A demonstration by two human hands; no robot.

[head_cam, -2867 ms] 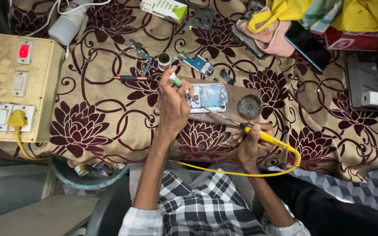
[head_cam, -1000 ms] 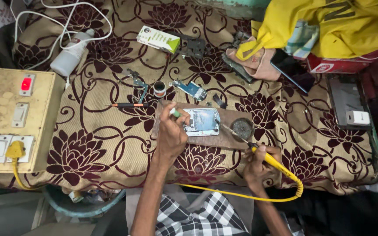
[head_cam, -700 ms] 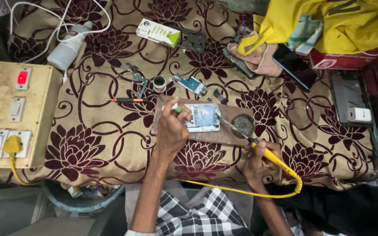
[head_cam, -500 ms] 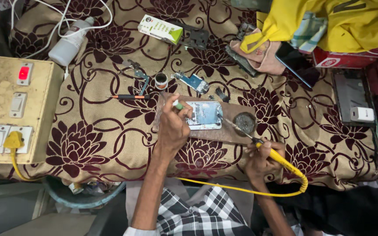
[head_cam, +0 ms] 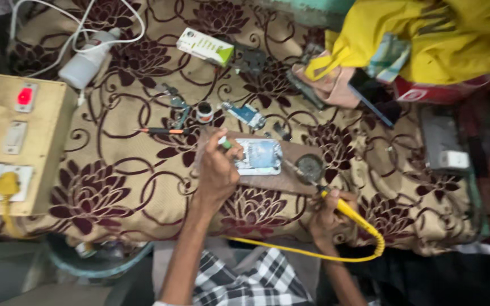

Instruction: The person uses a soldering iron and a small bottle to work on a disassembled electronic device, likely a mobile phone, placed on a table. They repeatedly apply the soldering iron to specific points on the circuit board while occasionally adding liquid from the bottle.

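Lying flat on a wooden board (head_cam: 290,180), the opened phone (head_cam: 259,156) sits at the middle of the flowered cloth (head_cam: 114,187), its long axis running left to right across the view, its pale inner face up. The board gives it a hard, heat-safe bed above the soft cloth, I judge.

The left hand (head_cam: 216,173) rests on the phone's left end, fingers curled narrow around a small green-tipped tool (head_cam: 223,143); what kind of tool I cannot tell. It seems to pin the phone steady while it works.

The right hand (head_cam: 325,212) is closed round the yellow handle of a soldering iron (head_cam: 344,208), held like a pen. The iron's shaft points up and to the left, toward the phone's right end, passing just beside a round tin (head_cam: 309,168) on the board; the blurred tip is hard to place exactly. Its yellow cord (head_cam: 313,254) loops back low across the person's checked shirt (head_cam: 250,283), out of the way of the work.

Beyond the board lie a small blue circuit board (head_cam: 246,114), a little pot (head_cam: 203,111), tweezers (head_cam: 176,102) and a thin orange-handled tool (head_cam: 163,131), all within reach. Farther out stand a switch box (head_cam: 15,141) on the left, a white bottle (head_cam: 86,59), a white and green carton (head_cam: 205,46), and a yellow bag (head_cam: 426,39) on the right.
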